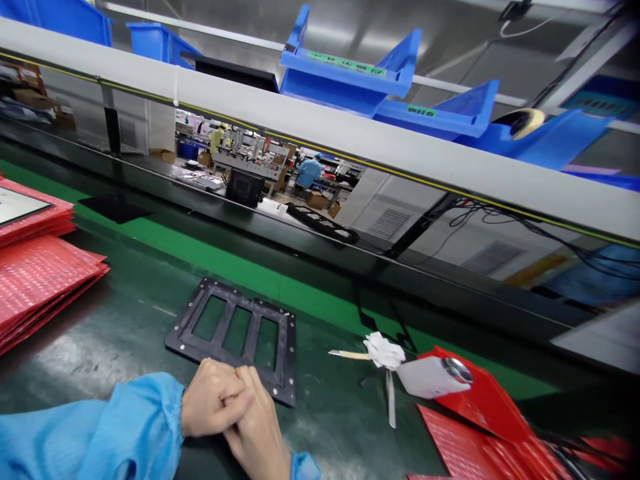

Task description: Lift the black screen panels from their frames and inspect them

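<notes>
My left hand (213, 398), in a blue sleeve, and my right hand (260, 427) are folded together at the bottom of the head view. Both have their fingers curled, and the left thumb lies against the right hand. No object shows in either one. Just beyond them, a black rectangular frame (218, 341) with three long openings and small round studs along its border lies flat on the green table. The hands overlap its near edge and hide part of it; whether they touch it I cannot tell.
Red bubble bags (47, 283) are stacked at left, a white-faced panel (20, 205) on top. At right are a craft knife (350, 355), crumpled white tissue (384, 351), metal tweezers (391, 400), a white bottle (430, 377) and more red bags (470, 443). Blue bins (345, 73) line the shelf above.
</notes>
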`<move>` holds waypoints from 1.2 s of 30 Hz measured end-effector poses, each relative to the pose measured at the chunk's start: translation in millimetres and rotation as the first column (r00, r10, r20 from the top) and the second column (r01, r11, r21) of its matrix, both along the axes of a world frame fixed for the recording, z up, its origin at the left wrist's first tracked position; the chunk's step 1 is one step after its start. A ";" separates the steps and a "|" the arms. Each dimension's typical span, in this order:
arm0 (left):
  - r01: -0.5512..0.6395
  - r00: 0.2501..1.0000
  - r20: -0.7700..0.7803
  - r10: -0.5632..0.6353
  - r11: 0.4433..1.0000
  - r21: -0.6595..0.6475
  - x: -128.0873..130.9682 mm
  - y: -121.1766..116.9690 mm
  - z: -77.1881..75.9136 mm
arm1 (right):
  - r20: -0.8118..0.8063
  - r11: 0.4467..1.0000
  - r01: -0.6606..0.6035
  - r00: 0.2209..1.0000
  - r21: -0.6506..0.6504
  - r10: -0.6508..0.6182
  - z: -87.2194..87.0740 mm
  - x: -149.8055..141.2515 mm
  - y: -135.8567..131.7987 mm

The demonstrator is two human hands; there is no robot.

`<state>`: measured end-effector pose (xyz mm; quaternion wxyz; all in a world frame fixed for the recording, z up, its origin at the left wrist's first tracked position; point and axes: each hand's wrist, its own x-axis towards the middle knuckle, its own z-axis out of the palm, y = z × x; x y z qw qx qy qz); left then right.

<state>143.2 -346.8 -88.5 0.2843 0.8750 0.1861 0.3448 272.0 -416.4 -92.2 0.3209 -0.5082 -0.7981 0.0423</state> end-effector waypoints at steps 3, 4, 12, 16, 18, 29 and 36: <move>-0.009 0.999 0.031 0.010 0.999 -0.039 0.9 -1.4 -2.6 | 0.077 0.999 0.009 0.997 0.041 -0.012 -0.7 0.4 -0.2; -0.007 0.999 0.041 0.009 0.999 -0.046 1.2 -1.5 -3.5 | 0.092 0.998 0.012 0.996 0.059 -0.018 -0.4 0.6 0.1; 0.055 0.996 0.067 -0.051 0.997 -0.054 0.1 2.5 -3.2 | 0.104 0.976 -0.017 0.995 0.217 -0.006 -4.2 -0.7 3.2; 0.056 0.995 0.086 -0.046 0.991 -0.119 1.1 0.0 -1.6 | 0.080 0.977 0.003 0.997 0.214 -0.020 -4.4 0.6 3.4; 0.040 0.995 0.095 -0.026 0.988 -0.151 1.2 1.4 2.2 | 0.022 0.993 0.019 1.000 0.112 -0.021 4.0 3.3 4.0; -0.260 0.962 0.116 0.247 0.960 0.107 23.0 78.0 86.6 | -0.788 0.962 0.176 0.553 -0.209 -0.272 14.5 76.7 -24.1; -0.121 0.969 -0.155 0.194 0.914 0.387 144.7 128.4 124.0 | -0.931 0.962 0.189 0.272 -0.199 -0.246 -16.2 106.6 -21.8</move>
